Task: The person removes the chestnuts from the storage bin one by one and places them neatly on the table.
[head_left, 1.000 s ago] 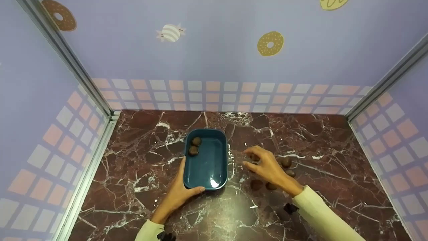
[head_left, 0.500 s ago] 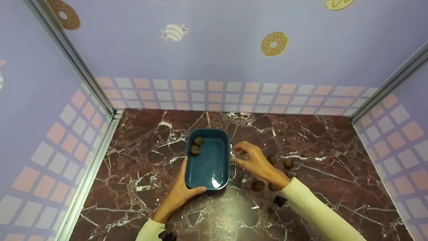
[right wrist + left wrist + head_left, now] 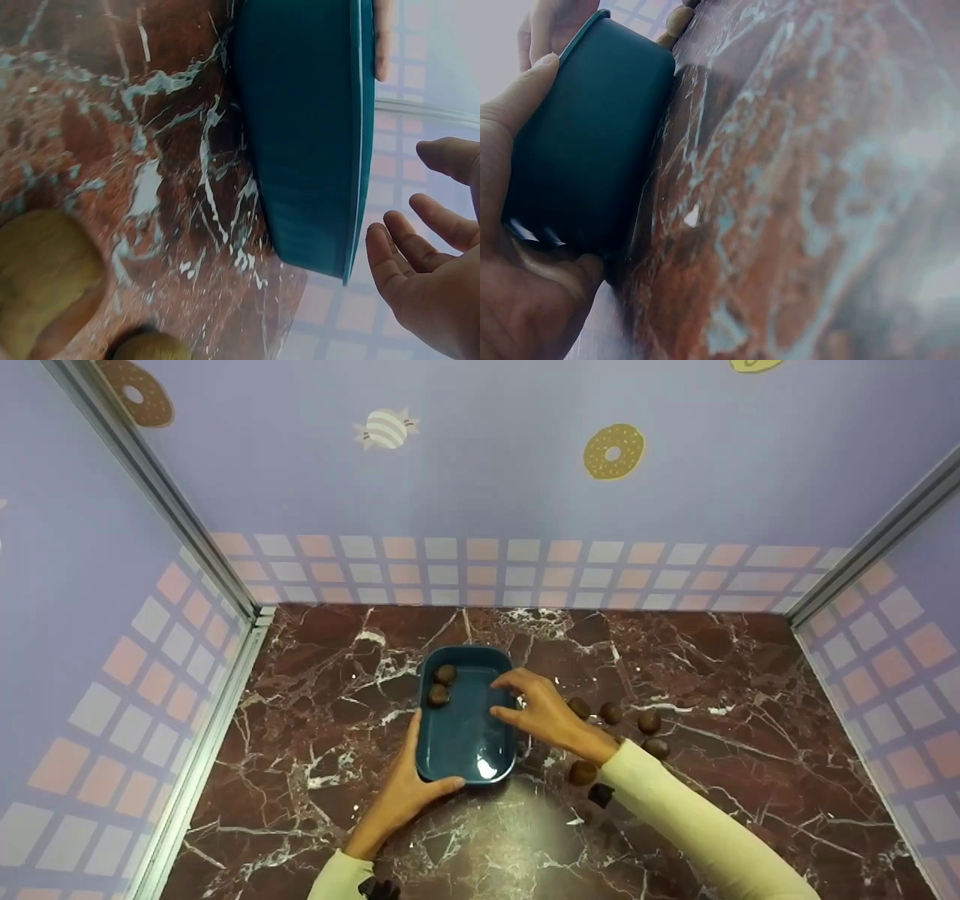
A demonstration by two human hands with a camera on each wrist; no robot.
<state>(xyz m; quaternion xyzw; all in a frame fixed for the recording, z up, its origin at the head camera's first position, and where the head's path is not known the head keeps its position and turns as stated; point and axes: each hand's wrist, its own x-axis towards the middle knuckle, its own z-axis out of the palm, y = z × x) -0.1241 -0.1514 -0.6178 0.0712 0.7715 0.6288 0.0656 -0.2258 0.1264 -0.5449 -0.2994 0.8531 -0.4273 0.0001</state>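
Observation:
A deep teal rectangular dish [image 3: 466, 735] stands on the dark red marbled surface, with two brown balls [image 3: 442, 685] against its left wall. My left hand [image 3: 409, 787] grips it at the near left corner, the thumb on the near rim and the fingers along the left side. Over the right rim hovers my right hand [image 3: 544, 709], thumb and fingers parted and extending above the dish. The right wrist view shows nothing between those fingers [image 3: 409, 251]. Several more brown balls [image 3: 649, 721] lie right of the dish, some close to my right forearm.
A lilac wall [image 3: 487, 487] with pink and white squares rises behind the marbled surface [image 3: 337, 660]. Side walls with metal corner rails [image 3: 150, 487] bound it left and right. One yellowish-brown ball [image 3: 49, 281] looms large in the right wrist view.
My right hand has moved left, from over the loose balls to above the dish's right rim, uncovering balls behind it. The left hand and the dish stay put.

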